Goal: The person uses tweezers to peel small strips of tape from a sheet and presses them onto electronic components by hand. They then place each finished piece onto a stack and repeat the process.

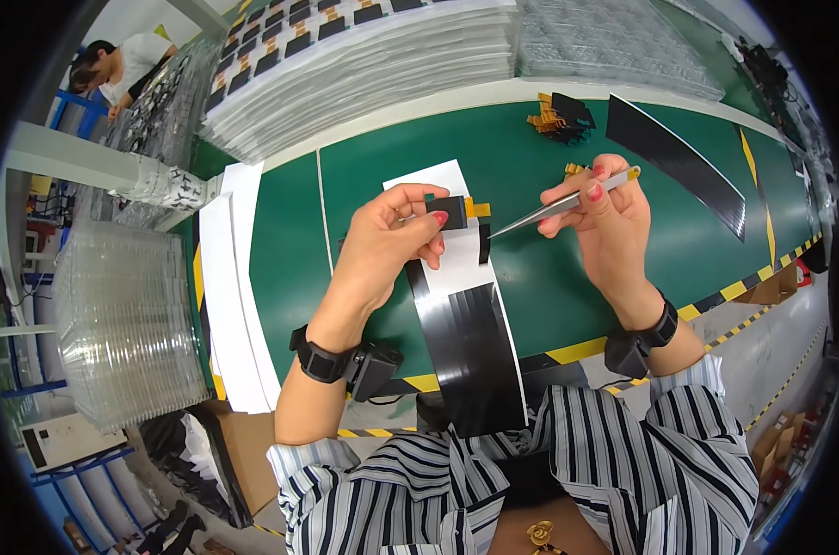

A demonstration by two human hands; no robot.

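My left hand (392,239) pinches a small black display panel (455,213), whose orange flex tail (478,210) points to the right. In my right hand (609,217) is a pair of metal tweezers (567,202), its tips reaching left to a small black strip (484,244). Whether the tips grip the strip or only touch it, I cannot tell. Under both lies a white backing sheet (449,276), with a long glossy black section (472,347) running over the table's near edge. Part of the panel is hidden behind my left fingers.
On the green table (345,166), a pile of black panels with orange tails (563,118) and a black strip sheet (678,162) lie beyond my right hand. Stacked clear trays (364,79) stand at the back, white sheets (234,305) at the left. A person (123,69) works far left.
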